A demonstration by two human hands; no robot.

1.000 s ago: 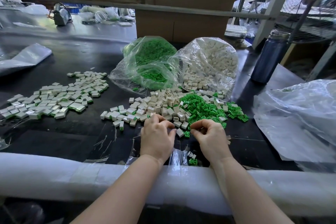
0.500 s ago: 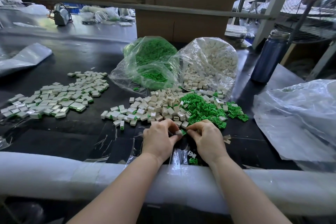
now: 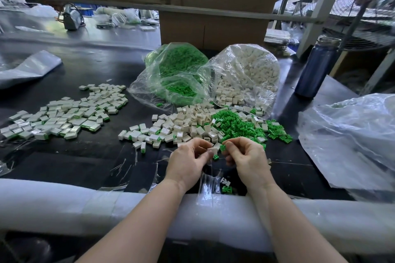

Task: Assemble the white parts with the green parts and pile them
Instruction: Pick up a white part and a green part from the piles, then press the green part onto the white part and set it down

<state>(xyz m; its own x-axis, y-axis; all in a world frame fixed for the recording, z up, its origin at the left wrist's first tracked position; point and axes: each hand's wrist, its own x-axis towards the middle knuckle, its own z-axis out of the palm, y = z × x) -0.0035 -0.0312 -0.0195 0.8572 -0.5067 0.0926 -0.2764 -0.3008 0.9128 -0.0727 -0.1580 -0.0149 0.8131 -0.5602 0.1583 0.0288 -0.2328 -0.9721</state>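
Note:
My left hand pinches a small white part between thumb and fingers. Close beside it, my right hand pinches a small green part. Both hands hover just in front of a heap of loose white parts and a heap of loose green parts on the black table. Further left lies a spread of assembled white-and-green pieces.
Two clear bags stand behind the heaps, one of green parts and one of white parts. A blue bottle stands at the right, crumpled plastic sheeting beyond it. A white padded edge runs along the table's front. Cardboard boxes stand behind.
Both hands have lifted slightly from the heaps' front edge and drawn apart a little, the left now holding a white part, the right a green one.

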